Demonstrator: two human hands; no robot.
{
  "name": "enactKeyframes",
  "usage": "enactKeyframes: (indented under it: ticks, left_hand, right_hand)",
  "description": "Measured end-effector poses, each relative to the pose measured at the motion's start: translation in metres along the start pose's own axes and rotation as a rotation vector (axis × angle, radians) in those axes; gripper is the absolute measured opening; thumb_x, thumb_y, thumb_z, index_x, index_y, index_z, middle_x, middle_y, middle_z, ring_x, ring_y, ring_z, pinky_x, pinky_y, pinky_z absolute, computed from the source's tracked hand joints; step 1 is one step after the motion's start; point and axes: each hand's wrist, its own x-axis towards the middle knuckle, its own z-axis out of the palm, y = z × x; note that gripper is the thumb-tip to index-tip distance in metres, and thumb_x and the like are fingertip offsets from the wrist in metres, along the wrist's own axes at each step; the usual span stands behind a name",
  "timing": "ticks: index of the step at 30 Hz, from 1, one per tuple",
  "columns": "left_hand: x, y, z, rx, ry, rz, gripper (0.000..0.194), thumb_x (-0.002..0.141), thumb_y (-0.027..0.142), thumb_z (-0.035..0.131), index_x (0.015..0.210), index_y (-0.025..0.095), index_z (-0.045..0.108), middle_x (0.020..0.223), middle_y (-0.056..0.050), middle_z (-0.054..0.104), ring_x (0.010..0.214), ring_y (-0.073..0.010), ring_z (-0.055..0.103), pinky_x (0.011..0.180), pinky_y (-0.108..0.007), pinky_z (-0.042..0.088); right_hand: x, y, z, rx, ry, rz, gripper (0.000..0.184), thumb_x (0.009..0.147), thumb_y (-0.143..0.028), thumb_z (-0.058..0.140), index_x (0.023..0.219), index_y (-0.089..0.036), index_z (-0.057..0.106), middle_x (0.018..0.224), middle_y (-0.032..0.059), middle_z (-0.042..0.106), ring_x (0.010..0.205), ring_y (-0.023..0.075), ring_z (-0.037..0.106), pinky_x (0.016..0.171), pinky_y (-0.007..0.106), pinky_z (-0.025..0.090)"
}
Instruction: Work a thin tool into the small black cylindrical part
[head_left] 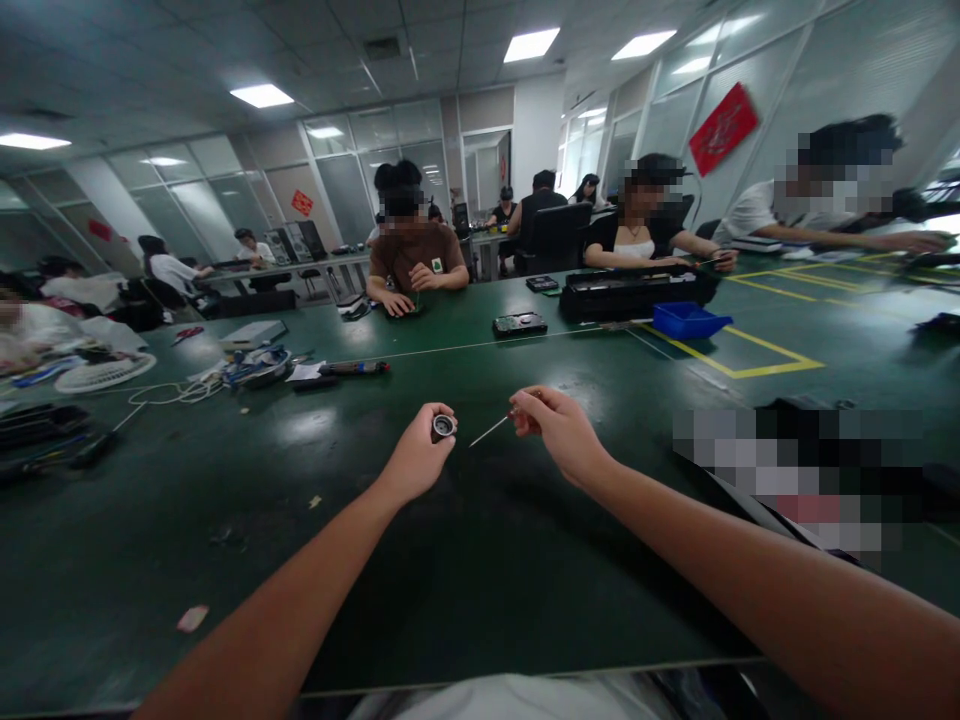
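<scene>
My left hand (421,450) is closed around a small dark cylindrical part (443,428), whose round, hollow-looking end with a pale rim faces me. Across from it, my right hand (556,425) grips a screwdriver (490,431) between thumb and fingers. Its thin metal shaft points left and down toward the cylinder, and a gap separates the tip from it. Most of the screwdriver's handle is hidden by my fingers. Both hands are above the green tabletop (465,590).
Ahead lie a hard drive (520,324), a long black casing (637,293) and a blue bin (686,320). Cables (187,392), a pen-like tool (352,369) and a white fan grille (105,372) are on the left. Co-workers sit across the table, one in a brown shirt (390,262).
</scene>
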Motion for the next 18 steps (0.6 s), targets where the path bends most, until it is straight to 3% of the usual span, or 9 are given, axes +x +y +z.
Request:
enactKeyframes:
  ticks: [5, 12, 18]
  left_hand:
    - [-0.0050, -0.0027, -0.0065, 0.101, -0.049, 0.070, 0.035, 0.076, 0.013, 0.065, 0.110, 0.021, 0.064, 0.115, -0.004, 0.065, 0.108, -0.0215, 0.059, 0.100, -0.037, 0.043]
    - [-0.0054, -0.0016, -0.0056, 0.151, -0.066, 0.092, 0.041, 0.078, 0.014, 0.068, 0.118, 0.022, 0.065, 0.121, -0.003, 0.066, 0.114, -0.0214, 0.059, 0.104, -0.036, 0.042]
    - [-0.0049, -0.0050, -0.0061, 0.166, -0.102, 0.112, 0.038, 0.079, 0.017, 0.069, 0.116, 0.024, 0.067, 0.120, -0.002, 0.068, 0.115, -0.0213, 0.060, 0.106, -0.036, 0.041]
  right_hand:
    - [-0.0055, -0.0035, 0.0007, 0.077, -0.083, -0.077, 0.027, 0.083, -0.044, 0.064, 0.094, -0.019, 0.067, 0.081, 0.0032, 0.067, 0.071, 0.0161, 0.062, 0.072, 0.035, 0.051]
    - [-0.0066, 0.0031, -0.0003, -0.217, -0.114, -0.174, 0.024, 0.091, -0.039, 0.057, 0.102, -0.020, 0.065, 0.089, 0.0049, 0.071, 0.080, 0.0178, 0.067, 0.078, 0.037, 0.054]
    - [-0.0079, 0.0034, 0.0000, -0.278, -0.130, -0.194, 0.024, 0.092, -0.039, 0.055, 0.104, -0.020, 0.064, 0.090, 0.0050, 0.073, 0.082, 0.0181, 0.069, 0.079, 0.036, 0.054]
